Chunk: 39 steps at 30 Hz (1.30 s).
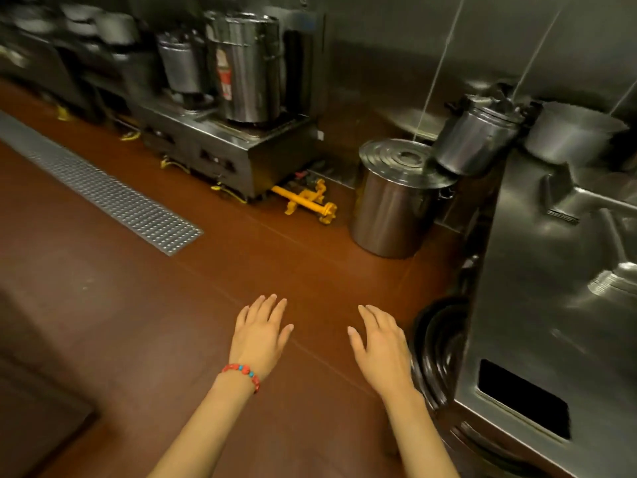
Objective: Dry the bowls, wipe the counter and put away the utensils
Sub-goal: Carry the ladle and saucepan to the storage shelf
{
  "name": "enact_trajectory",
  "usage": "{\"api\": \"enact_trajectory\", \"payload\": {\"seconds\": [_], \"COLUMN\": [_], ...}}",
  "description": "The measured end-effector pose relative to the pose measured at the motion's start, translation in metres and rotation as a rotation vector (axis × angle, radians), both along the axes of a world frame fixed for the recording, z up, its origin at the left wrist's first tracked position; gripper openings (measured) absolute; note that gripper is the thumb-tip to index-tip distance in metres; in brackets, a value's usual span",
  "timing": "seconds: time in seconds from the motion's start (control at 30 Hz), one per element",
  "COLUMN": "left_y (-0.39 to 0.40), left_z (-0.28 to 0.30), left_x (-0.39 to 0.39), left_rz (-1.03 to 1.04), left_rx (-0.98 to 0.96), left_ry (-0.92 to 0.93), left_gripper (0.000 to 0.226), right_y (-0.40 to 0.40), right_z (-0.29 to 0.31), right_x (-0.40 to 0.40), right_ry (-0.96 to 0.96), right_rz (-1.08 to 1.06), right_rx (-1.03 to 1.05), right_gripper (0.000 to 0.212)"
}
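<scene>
Both of my hands are stretched out in front of me over the red-brown floor, palms down, fingers straight, holding nothing. My left hand (260, 331) wears a red bead bracelet at the wrist. My right hand (381, 343) hangs just left of a steel counter (537, 305) that fills the right side. On that counter's far end sit a lidded steel pot (474, 136) and a wide steel pot (572, 132). Dark round pans or bowls (441, 343) are stacked under the counter's edge beside my right hand. The view is blurred.
A big lidded stockpot (396, 198) stands on the floor ahead right. A low steel stove (220, 146) carries two tall pots (246, 67) at the back, with yellow gas pipes (306, 201) beside it. A metal drain grate (103, 191) runs across the floor at left.
</scene>
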<state>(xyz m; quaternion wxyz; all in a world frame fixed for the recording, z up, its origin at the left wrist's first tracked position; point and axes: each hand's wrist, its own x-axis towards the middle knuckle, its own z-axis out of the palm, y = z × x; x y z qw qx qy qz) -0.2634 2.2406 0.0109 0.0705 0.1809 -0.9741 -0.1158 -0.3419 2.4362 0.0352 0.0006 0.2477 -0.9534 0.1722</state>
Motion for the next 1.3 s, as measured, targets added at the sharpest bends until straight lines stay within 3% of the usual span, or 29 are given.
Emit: {"api": "enact_trajectory", "payload": {"seconds": [0.27, 0.47, 0.9, 1.3], "left_y": [-0.175, -0.248, -0.308, -0.358], "left_z": [0.001, 0.010, 0.022, 0.009], "left_x": [0.098, 0.172, 0.295, 0.423], "left_rz": [0.377, 0.649, 1.253, 1.539], "left_rx": [0.000, -0.015, -0.030, -0.044], "left_ry": [0.005, 0.008, 0.065, 0.113], "left_gripper": [0.051, 0.052, 0.051, 0.049], "right_y": [-0.211, -0.326, -0.500, -0.616], "right_z": [-0.006, 0.000, 0.012, 0.001], "right_x": [0.032, 0.070, 0.149, 0.299], "right_ry": [-0.015, -0.039, -0.087, -0.190], "right_rz": [0.344, 0.612, 1.233, 1.482], "right_rx": [-0.014, -0.026, -0.056, -0.057], "right_gripper": [0.049, 0.049, 0.048, 0.047]}}
